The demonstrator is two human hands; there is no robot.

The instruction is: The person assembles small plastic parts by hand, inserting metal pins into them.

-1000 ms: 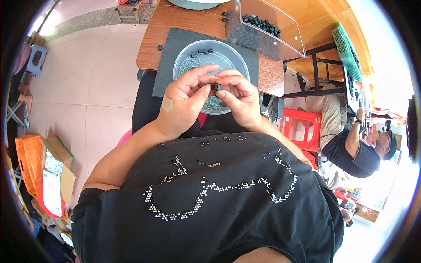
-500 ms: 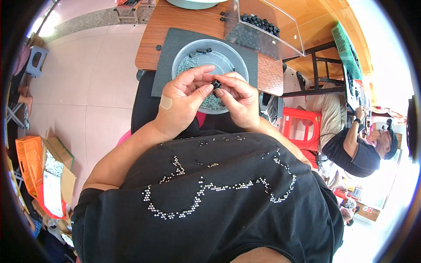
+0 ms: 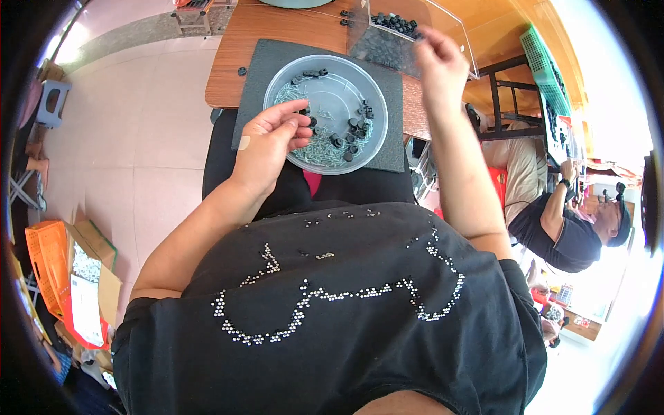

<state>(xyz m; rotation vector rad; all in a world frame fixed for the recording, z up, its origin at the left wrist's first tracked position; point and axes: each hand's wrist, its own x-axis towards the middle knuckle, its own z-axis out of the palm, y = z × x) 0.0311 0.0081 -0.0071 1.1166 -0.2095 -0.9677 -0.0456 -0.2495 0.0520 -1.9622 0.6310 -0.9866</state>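
My left hand (image 3: 271,140) is over the left side of a round grey bowl (image 3: 383,131), its fingers curled and the thumb against them. Small black round parts (image 3: 312,122) show by its fingertips; whether any is held is unclear. Inside the bowl lie many thin silvery screws (image 3: 321,150) and more black parts (image 3: 356,124). My right hand (image 3: 443,59) is raised at the right, over the near edge of a clear plastic box (image 3: 462,28). Motion smears its fingers, so what they hold is hidden. The box contains a heap of black parts (image 3: 395,25).
The bowl rests on a dark mat (image 3: 252,90) on a brown wooden table (image 3: 232,62). Several loose black parts lie on the wood. At the right a co-worker (image 3: 564,228) sits by a green basket (image 3: 543,66). An orange crate (image 3: 45,266) and an open cardboard box (image 3: 104,277) stand on the floor at left.
My hands have parted. The right has moved up and right from the bowl to the clear box; the left has shifted slightly left. The black part held between them is no longer seen there.
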